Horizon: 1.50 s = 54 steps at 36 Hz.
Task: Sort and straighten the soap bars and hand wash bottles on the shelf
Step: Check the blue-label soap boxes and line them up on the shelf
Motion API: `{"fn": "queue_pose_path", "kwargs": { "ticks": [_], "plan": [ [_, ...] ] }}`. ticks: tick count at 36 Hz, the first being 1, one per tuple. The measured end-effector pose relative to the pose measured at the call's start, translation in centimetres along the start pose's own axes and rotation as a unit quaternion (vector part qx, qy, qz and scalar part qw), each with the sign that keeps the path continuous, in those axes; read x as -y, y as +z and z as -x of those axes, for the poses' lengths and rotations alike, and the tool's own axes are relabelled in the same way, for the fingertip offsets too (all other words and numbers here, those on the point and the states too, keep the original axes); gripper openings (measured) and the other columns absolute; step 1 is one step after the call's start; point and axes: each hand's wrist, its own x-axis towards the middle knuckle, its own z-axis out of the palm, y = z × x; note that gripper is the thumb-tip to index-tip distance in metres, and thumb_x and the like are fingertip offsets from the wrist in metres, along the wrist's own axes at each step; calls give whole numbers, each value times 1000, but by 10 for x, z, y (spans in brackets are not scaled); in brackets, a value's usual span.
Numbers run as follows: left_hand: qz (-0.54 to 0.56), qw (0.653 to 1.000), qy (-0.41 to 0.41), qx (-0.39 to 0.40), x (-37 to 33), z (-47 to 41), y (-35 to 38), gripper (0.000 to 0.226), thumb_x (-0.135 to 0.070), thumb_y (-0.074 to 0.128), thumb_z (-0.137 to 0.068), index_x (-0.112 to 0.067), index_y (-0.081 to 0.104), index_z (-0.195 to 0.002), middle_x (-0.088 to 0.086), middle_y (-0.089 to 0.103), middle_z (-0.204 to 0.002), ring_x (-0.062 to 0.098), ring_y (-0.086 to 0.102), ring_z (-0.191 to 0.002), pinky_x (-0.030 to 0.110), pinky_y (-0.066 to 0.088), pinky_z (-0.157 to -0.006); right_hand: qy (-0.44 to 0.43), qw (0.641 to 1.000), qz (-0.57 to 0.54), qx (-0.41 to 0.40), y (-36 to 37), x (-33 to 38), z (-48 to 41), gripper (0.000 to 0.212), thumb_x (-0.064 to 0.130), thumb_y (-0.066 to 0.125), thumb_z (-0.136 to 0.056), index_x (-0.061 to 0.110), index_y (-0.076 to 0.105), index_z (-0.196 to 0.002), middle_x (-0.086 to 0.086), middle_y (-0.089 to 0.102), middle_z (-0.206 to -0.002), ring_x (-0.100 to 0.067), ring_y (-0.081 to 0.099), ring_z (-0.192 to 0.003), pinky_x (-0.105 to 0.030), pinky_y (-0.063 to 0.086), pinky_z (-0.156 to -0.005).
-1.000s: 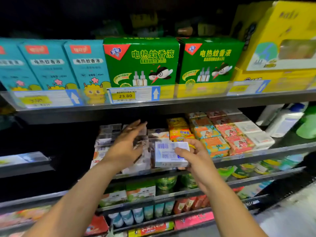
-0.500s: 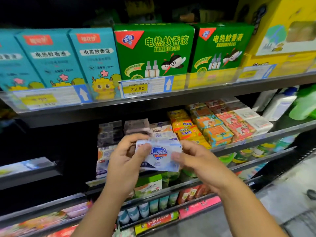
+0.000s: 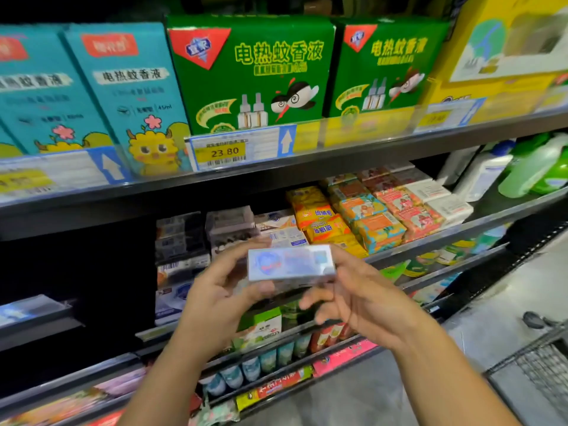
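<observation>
A white-and-blue soap box [image 3: 290, 262] with a shield logo hangs in front of the middle shelf [image 3: 430, 244], turned with a long narrow side facing me. My left hand [image 3: 221, 290] grips its left end with thumb under and fingers over. My right hand [image 3: 353, 293] holds its right end. Behind them lie stacks of white soap boxes [image 3: 181, 238], yellow soap bars [image 3: 319, 216], orange and pink soap boxes [image 3: 396, 204]. White and green hand wash bottles [image 3: 534, 167] stand at the shelf's right end.
The shelf above carries teal boxes [image 3: 129, 87] and green boxes [image 3: 255, 75] behind a 23.80 price tag [image 3: 221, 152]. Lower shelves hold small tubes and packets [image 3: 264, 361]. A wire basket [image 3: 541, 373] stands at the lower right on the grey floor.
The soap box came off the shelf into both hands and has been rotated: first its barcode face showed, then the logo face, now a narrow side. The view moved closer.
</observation>
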Motion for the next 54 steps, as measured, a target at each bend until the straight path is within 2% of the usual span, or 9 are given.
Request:
{"fn": "queue_pose_path", "kwargs": {
  "ticks": [5, 10, 16, 21, 27, 35, 41, 44, 54],
  "plan": [
    [84, 995, -33, -51, -10, -9, 26, 33, -16, 74, -85, -17, 62, -116, -8, 74, -100, 8, 70, -91, 19, 55, -72, -20, 977, 171, -125, -6, 3, -8, 45, 30, 82, -77, 19, 69, -119, -14, 70, -121, -39, 64, -115, -56, 49, -102],
    [80, 995, -61, 10, -8, -14, 37, 49, -25, 77, -78, -19, 61, -123, -15, 70, -116, 6, 68, -105, 20, 56, -79, -25, 981, 91, -169, -16, 19, -14, 26, 11, 66, -93, 22, 61, -116, -8, 69, -104, -19, 69, -74, -28, 48, -42],
    [-202, 978, -13, 43, -11, -23, 34, 59, -41, 89, -65, -67, 59, -109, -39, 43, -130, -7, 48, -126, 7, 40, -97, 19, 993, -10, -116, -31, 35, -25, 15, 16, 62, -91, 15, 67, -105, -12, 71, -94, -21, 67, -64, -25, 48, -39],
    [-101, 989, -48, -93, -17, -32, 48, 39, -36, 80, -68, -41, 70, -105, -21, 72, -105, 2, 68, -99, 15, 51, -83, 38, 999, 16, 17, -53, 36, -25, 73, 30, 94, -61, 13, 61, -124, -14, 73, -106, -28, 73, -83, -31, 59, -67],
    [-41, 990, -63, -123, -20, -35, 68, 44, -22, 71, -83, -18, 61, -125, -4, 72, -112, 16, 70, -98, 31, 59, -77, 13, 996, 59, -59, -53, 37, -41, 40, 11, 79, -79, 3, 64, -116, -20, 71, -117, -39, 66, -113, -51, 50, -103],
    [-199, 977, -81, -9, -14, -31, 64, 59, -61, 86, -57, -64, 60, -110, -36, 53, -122, 6, 60, -115, 14, 49, -88, 22, 996, -16, -87, -64, 40, -44, 5, 12, 61, -94, 16, 63, -91, -5, 75, -92, -22, 74, -88, -35, 57, -67],
    [-128, 980, -76, -133, -6, -30, 73, 46, -30, 86, -69, -30, 67, -111, -15, 71, -112, 7, 67, -103, 19, 54, -80, 64, 997, 29, 36, -82, 39, -36, 58, 19, 87, -72, 16, 57, -122, -9, 73, -115, -27, 73, -97, -40, 61, -85],
    [-45, 984, -79, -150, -13, -28, 88, 33, -14, 74, -79, -16, 63, -110, -7, 74, -90, 8, 68, -84, 17, 54, -70, 38, 971, 235, 18, -83, 38, -37, 48, 39, 89, -69, 32, 68, -112, 8, 74, -110, -12, 70, -104, -37, 55, -92],
    [-47, 994, -89, -31, -7, -15, 90, 65, 2, 84, -61, -32, 65, -114, -3, 48, -138, 13, 63, -118, 23, 57, -81, 8, 992, 118, -42, -78, 38, -31, 16, 27, 67, -93, 28, 64, -108, 0, 70, -104, -23, 72, -82, -31, 50, -49]
  ]
}}
